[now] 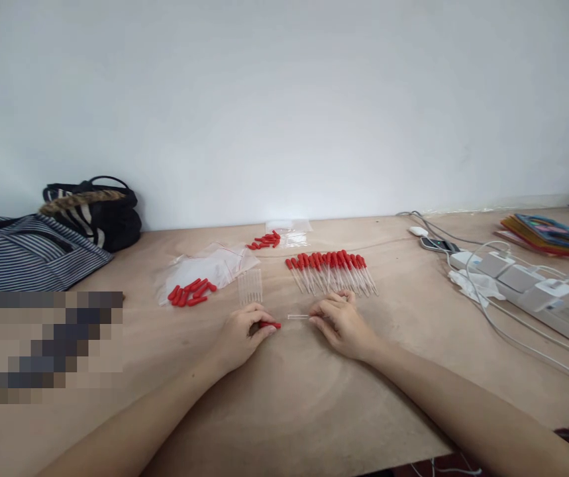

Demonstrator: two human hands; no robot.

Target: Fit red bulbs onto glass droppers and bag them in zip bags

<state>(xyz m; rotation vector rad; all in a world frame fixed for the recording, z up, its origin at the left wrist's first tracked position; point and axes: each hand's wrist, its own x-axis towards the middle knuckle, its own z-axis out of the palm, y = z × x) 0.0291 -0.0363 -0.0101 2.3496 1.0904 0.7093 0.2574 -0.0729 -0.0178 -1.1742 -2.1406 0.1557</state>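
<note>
My left hand (248,334) is closed on a red rubber bulb (271,325), whose end points right. Facing it, my right hand (340,322) pinches a thin clear glass tube (298,317); a small gap separates tube and bulb. Just beyond my right hand lies a row of tubes fitted with red bulbs (331,262). Several bare clear tubes (250,286) rest side by side beyond my left hand. Loose red bulbs (192,291) lie on a plastic bag (209,266) at the left, and more red bulbs (265,240) sit farther back.
Another plastic bag (289,227) with clear tubes lies near the wall. On the right of the wooden table (284,411) are a power strip (552,291), white cables, a dark device (438,244) and stacked colourful items (550,235). Striped (30,252) and black bags (95,212) stand left.
</note>
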